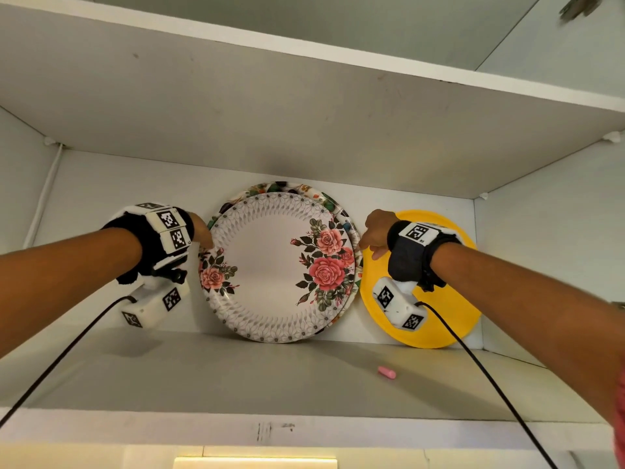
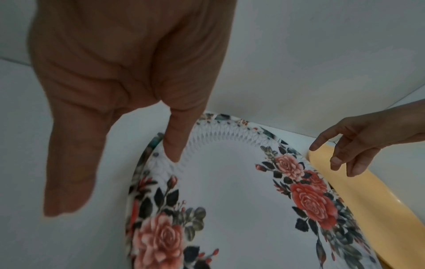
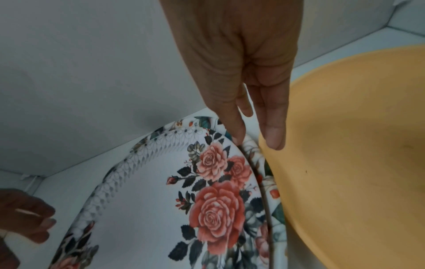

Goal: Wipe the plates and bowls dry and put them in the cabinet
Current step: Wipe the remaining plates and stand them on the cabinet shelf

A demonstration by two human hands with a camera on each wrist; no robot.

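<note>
We reach into the white cabinet (image 1: 101,377) with both arms, and the rose-patterned plate (image 1: 270,265) stands on edge on the shelf, leaning back against the rear wall. Behind it sits a second, slightly larger plate with a colourful leafy border (image 1: 297,188), its rim peeking out above and to the right. Our left hand (image 1: 202,233) rests at the rose plate's left rim, fingers straight and relaxed, one fingertip (image 2: 172,154) pressing on the patterned border. Our right hand (image 1: 375,236) is at the plate's right rim, fingers extended and loosely spread; one fingertip (image 3: 238,138) touches the edge while the others hang in front of the yellow plate (image 1: 449,316), which leans against the back wall just beside the floral pair. A small pink object (image 1: 386,372) lies on the shelf floor nearer the front.
</note>
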